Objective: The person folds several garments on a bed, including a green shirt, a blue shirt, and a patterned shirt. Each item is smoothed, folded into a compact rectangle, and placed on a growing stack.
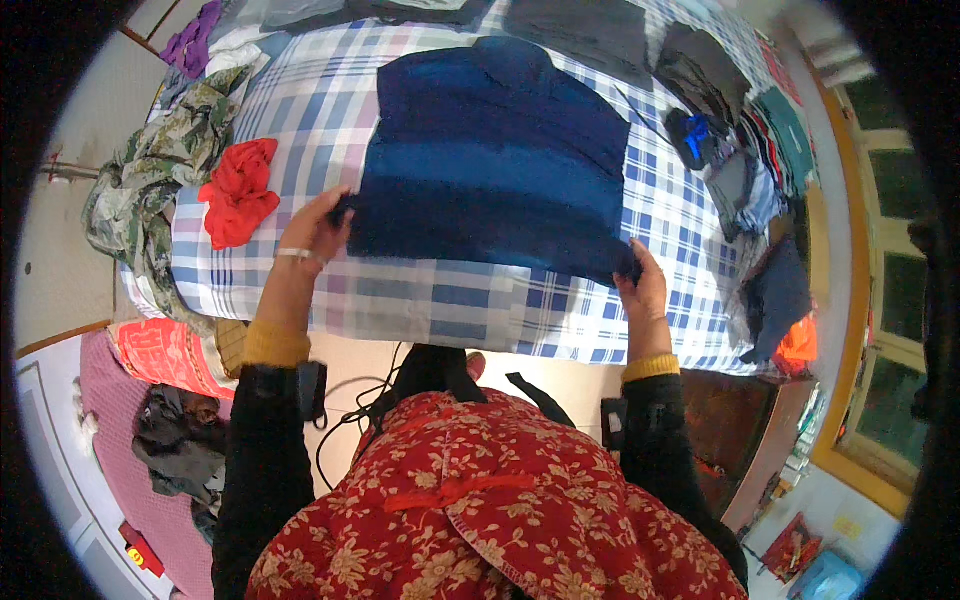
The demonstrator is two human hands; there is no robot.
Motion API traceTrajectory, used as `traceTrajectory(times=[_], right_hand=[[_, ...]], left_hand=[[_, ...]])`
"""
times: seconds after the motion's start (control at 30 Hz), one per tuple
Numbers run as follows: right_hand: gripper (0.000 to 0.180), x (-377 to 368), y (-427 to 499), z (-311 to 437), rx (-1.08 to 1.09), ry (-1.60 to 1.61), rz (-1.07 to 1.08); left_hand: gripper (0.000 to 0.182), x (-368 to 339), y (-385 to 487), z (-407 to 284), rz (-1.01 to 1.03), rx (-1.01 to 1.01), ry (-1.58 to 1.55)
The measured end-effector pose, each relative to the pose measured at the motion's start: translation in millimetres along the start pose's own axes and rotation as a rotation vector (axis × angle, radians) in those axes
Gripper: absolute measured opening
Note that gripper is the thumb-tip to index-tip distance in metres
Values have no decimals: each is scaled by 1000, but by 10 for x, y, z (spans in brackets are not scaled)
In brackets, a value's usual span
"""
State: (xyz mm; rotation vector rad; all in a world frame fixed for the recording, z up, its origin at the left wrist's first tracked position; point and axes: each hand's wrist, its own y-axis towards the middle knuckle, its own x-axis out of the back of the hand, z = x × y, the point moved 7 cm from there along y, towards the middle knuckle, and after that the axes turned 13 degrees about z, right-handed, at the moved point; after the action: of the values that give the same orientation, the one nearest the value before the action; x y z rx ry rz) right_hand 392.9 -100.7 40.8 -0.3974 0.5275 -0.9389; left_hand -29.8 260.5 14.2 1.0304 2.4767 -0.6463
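A dark blue collared shirt (495, 165) lies flat on a bed with a plaid sheet (465, 300), its collar pointing away from me. My left hand (319, 229) grips a bunched edge of the shirt at its near left corner. At the near right corner, my right hand (641, 281) pinches the hem between thumb and fingers. Left of my left hand is a crumpled red cloth (241, 193).
Camouflage clothing (176, 157) is heaped along the bed's left side, with a purple cloth (193, 41) behind it. Folded dark trousers (577, 34) lie at the far side. More garments (776, 300) line the right edge. Black cables (352, 416) hang below the bed.
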Motion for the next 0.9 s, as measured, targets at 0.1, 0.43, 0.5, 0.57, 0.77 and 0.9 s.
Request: traceTrajectory(times=[0.1,0.43,0.5,0.57,0.77,0.9], right_hand=[[18,-77,555,-41,-7,284,-37],[37,-389,893,-47,-3,53,35],[35,-393,905,20,15,-171,58],[28,-331,981,-15,35,-78,21],[36,-177,1180,-43,270,-354,17],[55,201,795,44,361,-614,-241]], left_hand=[[32,107,650,149,-7,57,-184],[24,-2,868,291,-331,177,-100],[26,13,874,192,-375,257,175],[28,0,950,157,-406,264,180],[40,140,1030,193,-464,205,468],[49,317,624,40,-526,-46,1170]])
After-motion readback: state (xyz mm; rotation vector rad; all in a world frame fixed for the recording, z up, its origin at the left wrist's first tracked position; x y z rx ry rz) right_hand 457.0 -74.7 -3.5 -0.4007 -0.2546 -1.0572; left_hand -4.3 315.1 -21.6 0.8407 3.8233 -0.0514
